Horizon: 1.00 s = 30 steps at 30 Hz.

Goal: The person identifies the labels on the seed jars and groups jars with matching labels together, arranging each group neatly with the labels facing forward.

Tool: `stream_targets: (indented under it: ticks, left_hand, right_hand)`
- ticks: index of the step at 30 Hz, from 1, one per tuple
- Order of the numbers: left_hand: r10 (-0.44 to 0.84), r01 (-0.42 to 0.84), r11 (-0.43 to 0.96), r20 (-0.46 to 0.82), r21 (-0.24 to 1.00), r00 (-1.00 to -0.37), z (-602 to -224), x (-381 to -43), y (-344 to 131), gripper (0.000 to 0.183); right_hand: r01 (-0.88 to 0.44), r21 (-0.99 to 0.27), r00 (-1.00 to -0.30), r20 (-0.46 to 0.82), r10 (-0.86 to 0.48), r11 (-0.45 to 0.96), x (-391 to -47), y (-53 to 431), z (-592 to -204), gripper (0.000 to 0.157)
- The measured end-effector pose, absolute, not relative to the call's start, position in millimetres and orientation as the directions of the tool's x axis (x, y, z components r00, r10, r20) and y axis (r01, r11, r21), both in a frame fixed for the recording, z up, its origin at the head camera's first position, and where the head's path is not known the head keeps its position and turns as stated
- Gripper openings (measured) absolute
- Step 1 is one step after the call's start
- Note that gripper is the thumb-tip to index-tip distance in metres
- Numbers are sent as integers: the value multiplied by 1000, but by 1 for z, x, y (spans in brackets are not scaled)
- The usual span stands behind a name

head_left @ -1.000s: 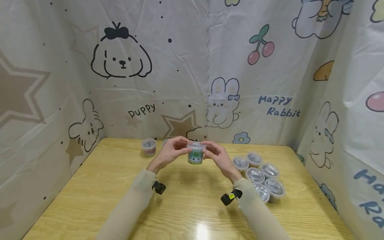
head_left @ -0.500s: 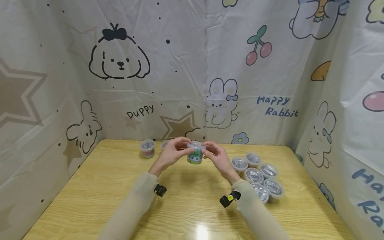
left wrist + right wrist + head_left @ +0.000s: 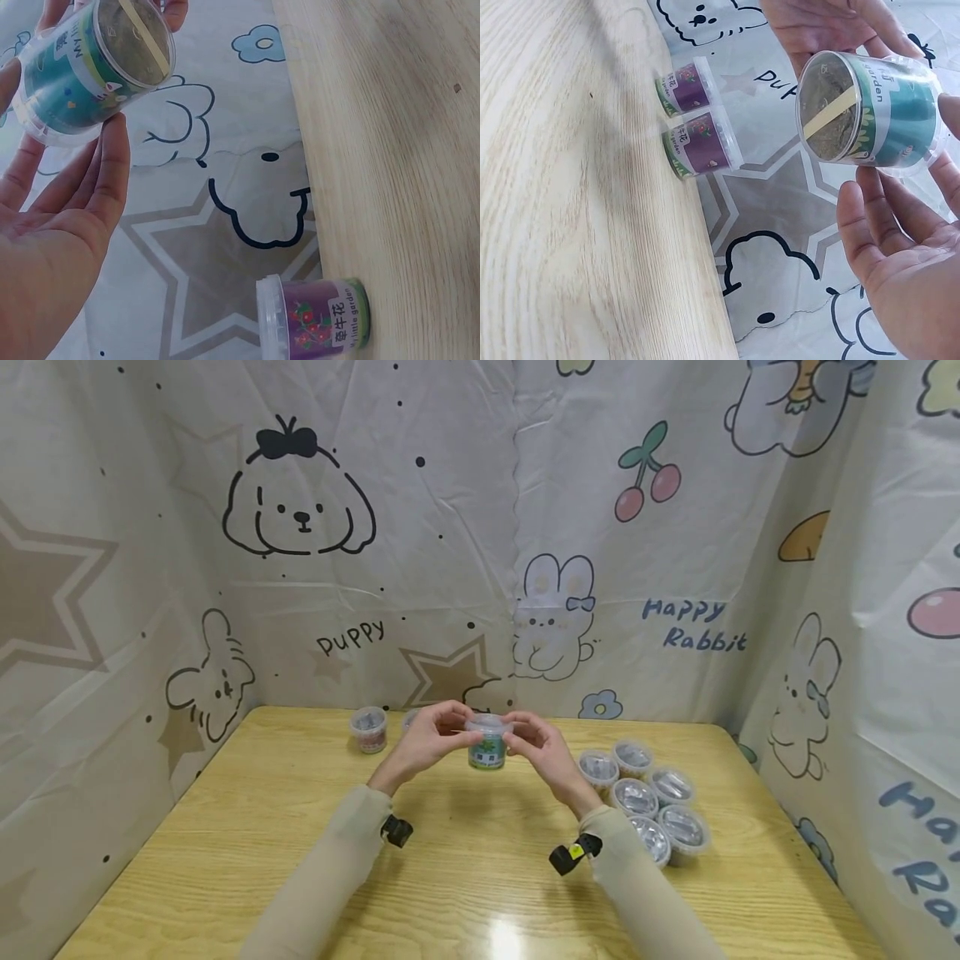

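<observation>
Both hands hold up a small clear plastic cup (image 3: 487,754) with a teal-green label, above the far middle of the table. My left hand (image 3: 425,743) pinches its left side near the rim, thumb in front and fingers behind. On the opposite side, my right hand (image 3: 546,752) grips it the same way. Through the clear base in the right wrist view, the cup (image 3: 889,112) shows brown soil-like filling and a flat wooden stick. Two purple-labelled cups stand behind and left of the left hand; one cup (image 3: 369,732) is in full sight, the other cup (image 3: 409,718) mostly hidden.
On the right of the wooden table (image 3: 450,877), several lidded cups (image 3: 636,797) stand in a close group beside the right forearm. A printed cloth (image 3: 450,527) hangs behind the table and along both sides.
The head view has shifted a little since one second ago. The hands and the cup between them keep nearly the same place and grip.
</observation>
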<state>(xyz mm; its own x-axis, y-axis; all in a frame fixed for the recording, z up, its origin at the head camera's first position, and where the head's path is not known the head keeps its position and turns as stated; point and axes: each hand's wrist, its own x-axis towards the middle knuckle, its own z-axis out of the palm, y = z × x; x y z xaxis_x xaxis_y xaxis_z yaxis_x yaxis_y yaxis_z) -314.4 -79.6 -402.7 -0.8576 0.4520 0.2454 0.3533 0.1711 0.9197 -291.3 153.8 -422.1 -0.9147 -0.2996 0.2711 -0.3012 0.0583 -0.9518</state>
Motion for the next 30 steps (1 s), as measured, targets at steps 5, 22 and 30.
stream_targets:
  ticks: [5,22,30]
  left_hand:
    - [447,365,190,250,912,-859,-401,-313,-80,29]
    - [435,400,242,270,884,-859,-402,-312,-83,30]
    - [430,436,283,293,854,-854,-400,-314,-87,27]
  right_hand:
    - [-302,-950,-918,267,-294,81,-291,151,-422,34]
    - [-360,-909,-922,312,-229,209,-283,139,-414,30]
    - [-347,-901,-932,301,-201,262,-266,127,-390,29]
